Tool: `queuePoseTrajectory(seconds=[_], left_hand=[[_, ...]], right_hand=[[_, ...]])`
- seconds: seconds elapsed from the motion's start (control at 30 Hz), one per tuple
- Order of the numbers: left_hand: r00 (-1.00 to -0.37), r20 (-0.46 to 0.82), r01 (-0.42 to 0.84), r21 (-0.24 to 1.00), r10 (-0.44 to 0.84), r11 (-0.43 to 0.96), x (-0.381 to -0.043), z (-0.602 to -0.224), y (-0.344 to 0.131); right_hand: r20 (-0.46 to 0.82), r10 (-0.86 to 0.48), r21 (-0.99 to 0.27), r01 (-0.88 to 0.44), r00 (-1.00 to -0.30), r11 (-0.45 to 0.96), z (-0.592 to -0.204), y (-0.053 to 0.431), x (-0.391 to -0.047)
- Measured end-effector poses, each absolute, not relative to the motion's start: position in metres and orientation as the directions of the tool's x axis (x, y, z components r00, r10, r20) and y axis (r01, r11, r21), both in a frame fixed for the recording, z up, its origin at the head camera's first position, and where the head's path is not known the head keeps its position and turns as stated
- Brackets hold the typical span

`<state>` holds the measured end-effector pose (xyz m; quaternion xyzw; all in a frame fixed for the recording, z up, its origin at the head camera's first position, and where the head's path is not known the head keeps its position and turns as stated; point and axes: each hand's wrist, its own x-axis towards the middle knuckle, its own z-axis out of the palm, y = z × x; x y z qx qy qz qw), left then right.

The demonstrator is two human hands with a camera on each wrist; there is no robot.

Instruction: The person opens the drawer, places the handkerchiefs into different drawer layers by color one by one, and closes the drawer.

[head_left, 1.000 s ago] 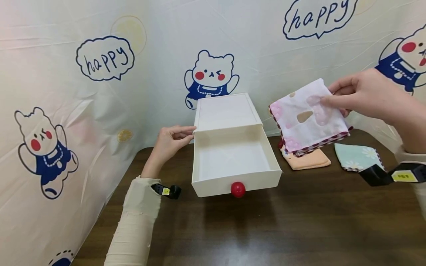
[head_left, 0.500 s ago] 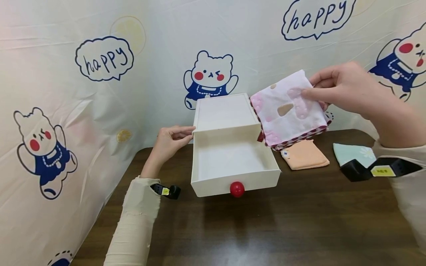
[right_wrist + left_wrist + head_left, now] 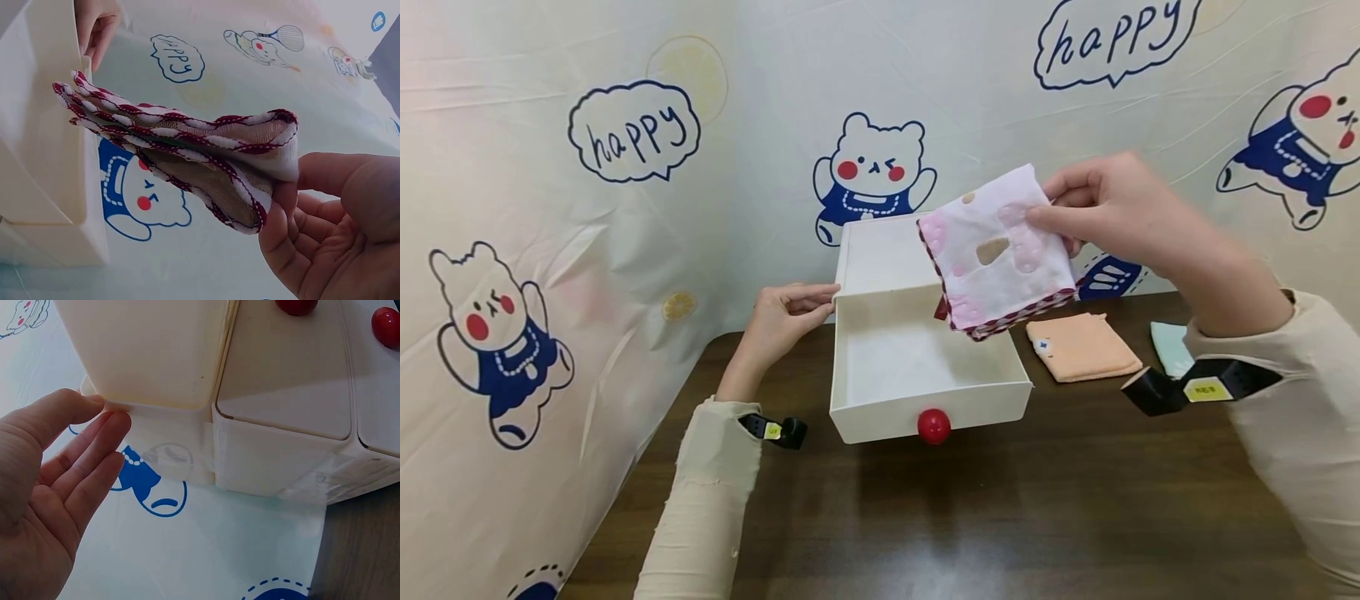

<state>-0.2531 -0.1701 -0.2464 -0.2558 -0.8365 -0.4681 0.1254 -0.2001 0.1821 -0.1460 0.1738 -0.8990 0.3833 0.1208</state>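
In the head view a white drawer cabinet (image 3: 880,254) stands on the table with its top drawer (image 3: 930,410) pulled out, a red knob (image 3: 934,426) on its front. My left hand (image 3: 781,327) pinches the cabinet's left front edge between thumb and fingers; the left wrist view shows the same fingertips (image 3: 115,422) at that edge. Above the drawer's right side, my right hand (image 3: 1112,208) holds a folded white-and-pink handkerchief (image 3: 992,250) by its right edge. Its layered burgundy-and-white borders face the right wrist view, where thumb and fingers pinch one end. Nothing lies on the visible drawer floor.
A folded peach handkerchief (image 3: 1084,346) lies on the brown table (image 3: 1000,517) right of the drawer. Behind my right wrist a mint-green cloth (image 3: 1171,348) is partly hidden. Closed drawers (image 3: 284,369) with red knobs show in the left wrist view. A printed curtain (image 3: 760,125) hangs behind.
My right hand has carried the handkerchief leftward from above the peach one to over the drawer's right side. My left hand has stayed at the cabinet edge.
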Motion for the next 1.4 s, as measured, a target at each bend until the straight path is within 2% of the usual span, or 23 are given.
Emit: queuePoseTrajectory(seconds=[0.33, 1.1, 1.4], left_hand=[[-0.839, 0.446, 0.543, 0.724, 0.312, 0.425, -0.254, -0.245, -0.169], [-0.85, 0.431, 0.527, 0.726, 0.304, 0.442, -0.253, -0.245, -0.168], [-0.847, 0.439, 0.531, 0.723, 0.3, 0.442, -0.252, -0.245, -0.169]], right_hand=[[0.324, -0.286, -0.702, -0.432, -0.902, 0.567, -0.151, 0.162, -0.204], [0.228, -0.393, -0.743, -0.42, -0.891, 0.522, -0.17, 0.125, -0.213], [0.188, -0.454, -0.72, -0.436, -0.871, 0.54, -0.18, 0.113, -0.218]])
